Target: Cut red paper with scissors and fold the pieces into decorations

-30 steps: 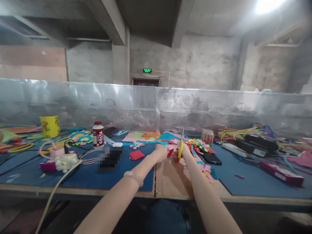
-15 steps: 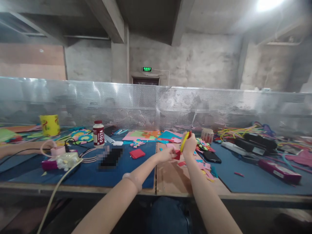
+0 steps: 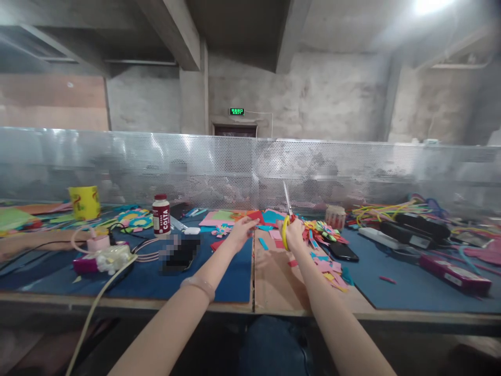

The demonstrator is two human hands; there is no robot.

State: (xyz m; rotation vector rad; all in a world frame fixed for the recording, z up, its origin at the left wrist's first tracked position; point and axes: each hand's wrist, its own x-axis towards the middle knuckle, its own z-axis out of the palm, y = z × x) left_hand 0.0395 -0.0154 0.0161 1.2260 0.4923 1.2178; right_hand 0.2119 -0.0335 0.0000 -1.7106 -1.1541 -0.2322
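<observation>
My right hand (image 3: 294,233) is closed around the handles of a pair of scissors (image 3: 288,201), with yellow and red on the grips. Its metal blades point up and away from me. To the left, my left hand (image 3: 242,233) reaches over the back of the work area, fingers bent together at the edge of a piece of red paper (image 3: 256,215). More red paper (image 3: 217,244) lies on the blue mat, partly behind my left forearm. Small paper scraps (image 3: 326,267) in pink, blue and yellow are scattered beside my right wrist.
A brown bottle (image 3: 161,216), a yellow tape roll (image 3: 85,202) and a cabled power bank (image 3: 113,257) stand left, near another person's arm (image 3: 39,244). Right are a black phone (image 3: 343,251), a purple box (image 3: 454,274) and pipe cleaners (image 3: 391,211). A perforated metal screen (image 3: 219,167) closes the back.
My left hand has moved left and away from me, apart from the scissors, with red paper now at its fingertips there. My right hand has shifted left and forward with the scissors.
</observation>
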